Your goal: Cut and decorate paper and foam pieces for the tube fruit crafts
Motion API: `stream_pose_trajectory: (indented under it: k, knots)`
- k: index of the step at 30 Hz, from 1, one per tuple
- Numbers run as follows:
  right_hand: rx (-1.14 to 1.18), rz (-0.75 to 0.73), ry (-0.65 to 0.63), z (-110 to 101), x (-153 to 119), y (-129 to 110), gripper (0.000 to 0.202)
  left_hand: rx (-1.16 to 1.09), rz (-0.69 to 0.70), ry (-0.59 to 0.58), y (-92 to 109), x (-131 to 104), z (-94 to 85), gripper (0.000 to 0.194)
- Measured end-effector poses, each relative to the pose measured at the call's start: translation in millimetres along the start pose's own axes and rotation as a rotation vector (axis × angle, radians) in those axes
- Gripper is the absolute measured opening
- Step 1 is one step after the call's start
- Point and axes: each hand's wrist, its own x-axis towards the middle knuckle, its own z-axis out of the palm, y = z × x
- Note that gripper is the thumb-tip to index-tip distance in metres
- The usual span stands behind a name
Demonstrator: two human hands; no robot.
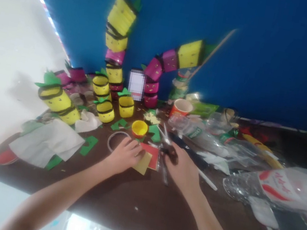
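My right hand (pixel 184 169) is closed round the dark handles of a pair of scissors (pixel 165 133), whose blades point away from me and stand slightly apart. My left hand (pixel 125 154) has its fingers bent over the left edge of a tan paper piece (pixel 143 163) and looks closed on it, though blur hides the fingertips. Under the tan piece lies a red paper sheet (pixel 153 155). A tape roll (pixel 109 141) sits just left of my left hand. Beyond both hands are a small yellow cup (pixel 139 129) and green paper scraps (pixel 154 134).
Yellow and purple cup figures (pixel 105 113) stand at the back left, some stacked high against the blue wall (pixel 171 8). A white cloth or paper (pixel 48 142) lies left. Clear plastic bottles (pixel 279 187), a red paper cup (pixel 181 108) and a white-ended stick (pixel 209 180) crowd the right.
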Motion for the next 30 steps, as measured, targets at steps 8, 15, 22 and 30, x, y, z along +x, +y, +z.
stream_pose_trajectory:
  k: [8, 15, 22, 30]
  knots:
    - [-0.082, 0.042, -0.038, -5.6, 0.3, 1.2, 0.039, -0.169, -0.309, -0.158, -17.5, -12.1, -11.9, 0.016]
    - [-0.157, 0.031, -0.027, -5.3, -2.6, 4.4, 0.031, -0.162, -0.405, -0.384, -17.0, -20.8, -23.5, 0.012]
    - [-0.227, -0.094, 0.019, 4.6, -4.2, 14.4, 0.026, -0.183, -0.604, -0.344, -8.2, -18.2, -11.4, 0.003]
    - [-0.243, -0.096, 0.09, 5.5, -5.0, 19.4, 0.024, -0.535, -0.729, -0.025, -4.0, -22.2, -7.2, 0.011]
